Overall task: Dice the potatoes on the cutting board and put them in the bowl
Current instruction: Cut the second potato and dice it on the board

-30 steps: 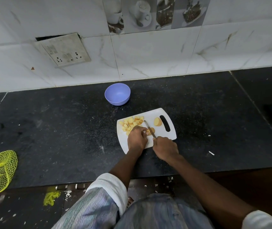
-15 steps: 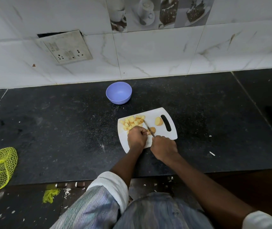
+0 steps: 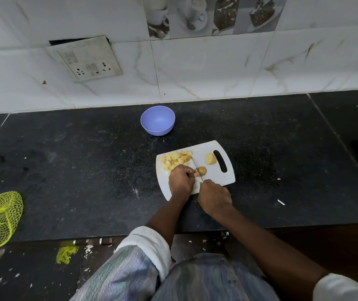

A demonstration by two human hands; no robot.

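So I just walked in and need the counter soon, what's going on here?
A person is dicing potatoes on a white board. The left hand holds a potato piece while the right hand cuts it with a knife. Dice are piled on the board, another chunk waits, and the bowl is empty.

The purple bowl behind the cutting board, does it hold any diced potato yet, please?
No, the purple bowl shows only its bare inside; the diced potato lies on the cutting board.

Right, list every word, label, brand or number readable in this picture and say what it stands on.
None can be read.
Switch plate on the wall: faint marks, too blurred to read.
Picture tile: cups and desserts, no lettering visible.
Bowl, cutting board, knife: no print visible.
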